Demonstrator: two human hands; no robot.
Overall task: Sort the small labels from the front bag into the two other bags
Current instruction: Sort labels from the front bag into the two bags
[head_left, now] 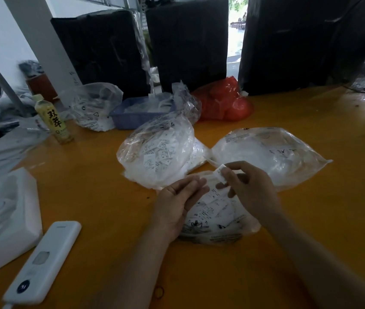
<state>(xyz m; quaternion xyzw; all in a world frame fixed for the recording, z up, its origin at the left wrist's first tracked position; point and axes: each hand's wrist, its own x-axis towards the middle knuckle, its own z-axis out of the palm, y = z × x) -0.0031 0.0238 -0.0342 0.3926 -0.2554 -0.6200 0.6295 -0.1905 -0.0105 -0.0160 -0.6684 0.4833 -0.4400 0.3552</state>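
On the orange counter (288,230), the front bag (219,216) lies near the near edge, a clear plastic bag with loose white size labels showing through it, some marked XS and XL. The left hand (177,200) rests over the bag's left side, palm turned up and inward, its fingers (196,182) straight and relaxed, holding nothing. The right hand (249,186) hovers above the bag's far end and pinches a small white label (220,173) between thumb and forefinger, the other fingers loosely curled below it.

Just beyond the front bag sit the two other bags. The left bag (159,152) is bulging and clear, packed with small printed labels, and its near edge touches the front bag. The right bag (273,150) lies flatter, its plastic cloudy, with only a few labels visible inside; its near edge runs behind the right hand.

Toward the far edge stand a blue plastic tray (130,115) holding white items, another clear bag of labels (92,108) to its left, and a red plastic bag (224,103) to its right. A yellow-green drink bottle (53,120) stands at the left edge. Near the near-left corner lies a white power bank (43,262), beside a white foam tray (5,219). Large black-wrapped bundles (188,41) rise behind the far edge.
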